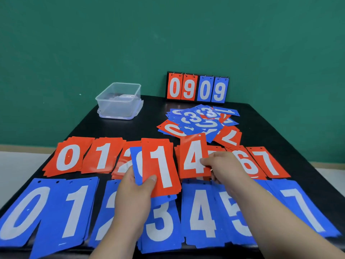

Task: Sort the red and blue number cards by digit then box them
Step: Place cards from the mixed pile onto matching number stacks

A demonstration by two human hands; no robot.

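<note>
My left hand (134, 193) grips a small stack of cards above the table, a red 1 card (160, 165) on top and a blue card behind it. My right hand (222, 167) pinches a red 4 card (194, 156) over the red row. Red piles lie in a row: 0 (67, 156), 1 (101, 155), 2 (124, 161), 6 (246, 163), 7 (267, 161). A blue row lies nearer me: 0 (22, 212), 1 (74, 208), 3 (160, 225), 4 (201, 212), 5 (237, 215), 7 (302, 208). An unsorted heap of mixed cards (201, 120) sits behind.
A clear plastic box (119, 100) stands at the table's back left on its lid. A flip scoreboard (197, 88) reading 0909 stands at the back edge against the green wall. The black table (115, 129) shows bare between box and rows.
</note>
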